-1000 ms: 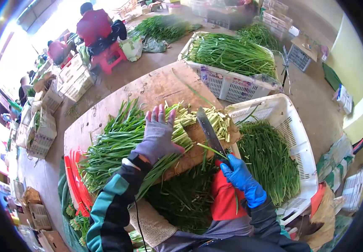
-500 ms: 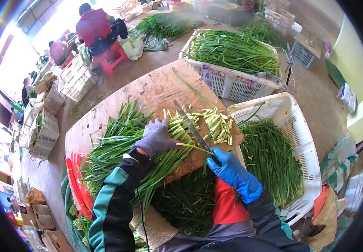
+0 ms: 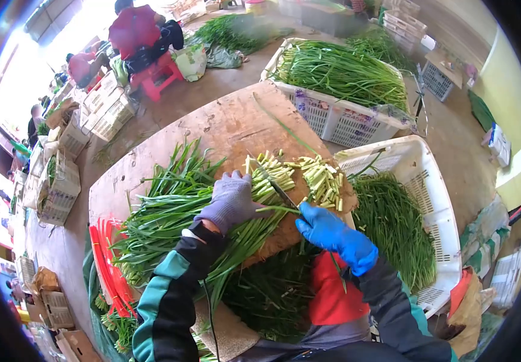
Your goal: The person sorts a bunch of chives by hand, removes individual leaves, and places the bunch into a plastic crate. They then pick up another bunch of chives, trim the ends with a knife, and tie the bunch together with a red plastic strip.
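Cut pieces (image 3: 327,183) lie loose on the board (image 3: 230,123), so some stalks are already severed. Left hand (image 3: 230,202) half-curled, pinning the green stalks (image 3: 167,212) on the board. Right hand (image 3: 331,232) closed round the knife (image 3: 279,192) handle, blade across the pale ends; cut depth unclear.

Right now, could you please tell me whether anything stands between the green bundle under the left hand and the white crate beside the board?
Yes: the knife in the right hand slants across beside the bundle, and past it cut pieces lie near the board's edge, before the crate.
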`<state>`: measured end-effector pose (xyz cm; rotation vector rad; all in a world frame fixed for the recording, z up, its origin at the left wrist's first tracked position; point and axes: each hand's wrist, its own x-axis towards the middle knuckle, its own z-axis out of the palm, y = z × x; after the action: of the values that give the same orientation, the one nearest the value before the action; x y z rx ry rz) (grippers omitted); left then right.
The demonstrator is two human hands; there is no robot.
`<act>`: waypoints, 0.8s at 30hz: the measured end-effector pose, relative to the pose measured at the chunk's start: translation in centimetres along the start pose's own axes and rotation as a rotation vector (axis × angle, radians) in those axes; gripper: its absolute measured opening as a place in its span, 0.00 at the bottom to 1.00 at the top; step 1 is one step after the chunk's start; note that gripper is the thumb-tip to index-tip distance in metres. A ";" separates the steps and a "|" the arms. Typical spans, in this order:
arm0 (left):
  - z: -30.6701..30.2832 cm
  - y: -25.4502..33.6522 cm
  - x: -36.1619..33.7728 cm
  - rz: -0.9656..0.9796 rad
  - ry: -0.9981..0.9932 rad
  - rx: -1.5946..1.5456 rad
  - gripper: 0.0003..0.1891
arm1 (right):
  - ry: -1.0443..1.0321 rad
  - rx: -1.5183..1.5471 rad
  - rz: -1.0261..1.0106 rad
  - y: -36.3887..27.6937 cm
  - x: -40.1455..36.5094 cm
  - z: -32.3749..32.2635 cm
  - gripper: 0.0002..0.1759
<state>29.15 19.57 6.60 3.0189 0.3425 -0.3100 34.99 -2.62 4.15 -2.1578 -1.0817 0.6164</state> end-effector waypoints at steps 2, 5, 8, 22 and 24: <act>-0.6 0.5 -0.4 -0.017 -0.009 -0.009 0.46 | -0.061 0.038 0.015 0.4 2.1 -0.1 0.16; -0.5 0.6 -0.7 -0.033 -0.006 -0.052 0.45 | -0.148 -0.004 0.038 -0.2 5.1 -0.3 0.19; -0.5 0.6 -0.7 -0.024 -0.005 -0.056 0.46 | 0.005 0.096 -0.071 1.9 5.3 0.6 0.16; -0.5 2.1 -3.6 0.158 0.054 -0.042 0.52 | 0.222 0.111 -0.066 2.0 1.8 -5.0 0.15; -0.3 2.1 -3.6 0.160 0.062 -0.025 0.52 | 0.584 -0.111 -0.277 2.2 3.8 -5.1 0.19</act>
<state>26.26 16.84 7.76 3.0117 0.1070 -0.1984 41.52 -2.15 5.63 -2.0313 -1.0643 -0.2001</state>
